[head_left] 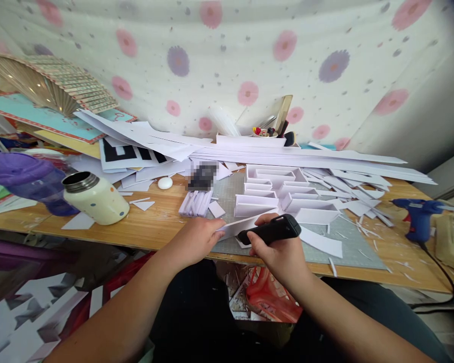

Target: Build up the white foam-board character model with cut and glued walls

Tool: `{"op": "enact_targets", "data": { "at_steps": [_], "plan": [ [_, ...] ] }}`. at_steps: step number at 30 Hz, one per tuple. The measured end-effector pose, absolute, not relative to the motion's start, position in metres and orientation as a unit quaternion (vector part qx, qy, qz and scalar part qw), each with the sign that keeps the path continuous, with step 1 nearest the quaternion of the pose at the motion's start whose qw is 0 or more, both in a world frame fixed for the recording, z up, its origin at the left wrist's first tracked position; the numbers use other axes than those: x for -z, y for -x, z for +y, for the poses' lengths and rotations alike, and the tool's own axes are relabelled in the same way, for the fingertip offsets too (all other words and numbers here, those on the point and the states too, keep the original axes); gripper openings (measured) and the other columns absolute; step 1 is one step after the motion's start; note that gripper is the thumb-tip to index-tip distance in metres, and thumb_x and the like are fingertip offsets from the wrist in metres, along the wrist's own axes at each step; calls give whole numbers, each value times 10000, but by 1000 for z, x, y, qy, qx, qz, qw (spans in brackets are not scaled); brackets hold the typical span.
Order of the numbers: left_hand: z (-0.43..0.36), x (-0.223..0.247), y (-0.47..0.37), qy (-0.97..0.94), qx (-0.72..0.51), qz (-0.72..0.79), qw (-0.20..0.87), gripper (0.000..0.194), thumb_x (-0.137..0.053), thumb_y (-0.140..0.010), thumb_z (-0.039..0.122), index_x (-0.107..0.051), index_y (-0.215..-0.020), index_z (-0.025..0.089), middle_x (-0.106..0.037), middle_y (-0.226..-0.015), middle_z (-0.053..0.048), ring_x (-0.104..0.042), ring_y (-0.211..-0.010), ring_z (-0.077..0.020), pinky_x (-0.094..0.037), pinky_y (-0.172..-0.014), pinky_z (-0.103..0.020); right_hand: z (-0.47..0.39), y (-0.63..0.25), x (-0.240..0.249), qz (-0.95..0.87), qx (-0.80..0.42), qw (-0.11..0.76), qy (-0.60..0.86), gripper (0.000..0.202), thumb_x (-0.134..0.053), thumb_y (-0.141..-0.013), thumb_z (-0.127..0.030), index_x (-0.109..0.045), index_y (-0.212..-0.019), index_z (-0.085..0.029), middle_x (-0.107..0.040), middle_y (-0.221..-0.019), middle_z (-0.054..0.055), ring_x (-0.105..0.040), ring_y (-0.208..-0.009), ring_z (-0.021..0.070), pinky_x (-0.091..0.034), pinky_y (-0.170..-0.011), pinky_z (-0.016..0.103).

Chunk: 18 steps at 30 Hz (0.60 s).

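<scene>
Here you have the strip (235, 229) at the near edge of the mat (359, 256), between your two hands, near side of the white frames (255, 207). Its long axis runs left to right, the right end angled a little to the far side. Your left hand (194, 239) is the nearer one, right on it: thumb and fingers pinch the left end, so the strip reaches away rightward from those fingertips. Over on the right, your right hand (283, 254) is wrapped around the black tool (274, 229), thumb on the near side, a finger over the far side. The tool lies almost along the strip, its left end overlapping the strip's near face in this view. Are they touching? You can't tell from here; the tool's body hides part of the strip and whatever your right fingertips meet behind it.
</scene>
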<state>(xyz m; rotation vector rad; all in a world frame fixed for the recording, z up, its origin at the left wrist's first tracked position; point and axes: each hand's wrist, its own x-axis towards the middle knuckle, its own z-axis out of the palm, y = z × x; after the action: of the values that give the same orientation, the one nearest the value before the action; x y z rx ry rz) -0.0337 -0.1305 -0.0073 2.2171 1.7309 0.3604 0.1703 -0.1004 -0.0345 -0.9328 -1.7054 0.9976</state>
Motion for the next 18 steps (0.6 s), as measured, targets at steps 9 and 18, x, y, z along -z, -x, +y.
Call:
{"op": "enact_targets", "data": {
  "at_steps": [9, 18],
  "plan": [
    [-129, 8, 36, -777, -117, 601, 148, 232, -432, -914, 263, -652, -959, 205, -701, -829, -56, -645, -791, -217, -398, -660, -270, -107, -167, 33, -679, -434, 463, 369, 192, -640, -815, -337, -511, -885, -215, -580, -689, 8, -607, -522, 196, -516, -457, 298],
    [-128, 7, 37, -778, -105, 602, 145, 240, -427, -915, 265, -655, -951, 197, -707, -827, -74, -657, -799, -237, -406, -666, -287, -108, -170, 26, -698, -416, 471, 343, 161, -612, -854, -319, -507, -922, -217, -588, -735, 19, -620, -577, 194, -513, -496, 291]
  ]
}}
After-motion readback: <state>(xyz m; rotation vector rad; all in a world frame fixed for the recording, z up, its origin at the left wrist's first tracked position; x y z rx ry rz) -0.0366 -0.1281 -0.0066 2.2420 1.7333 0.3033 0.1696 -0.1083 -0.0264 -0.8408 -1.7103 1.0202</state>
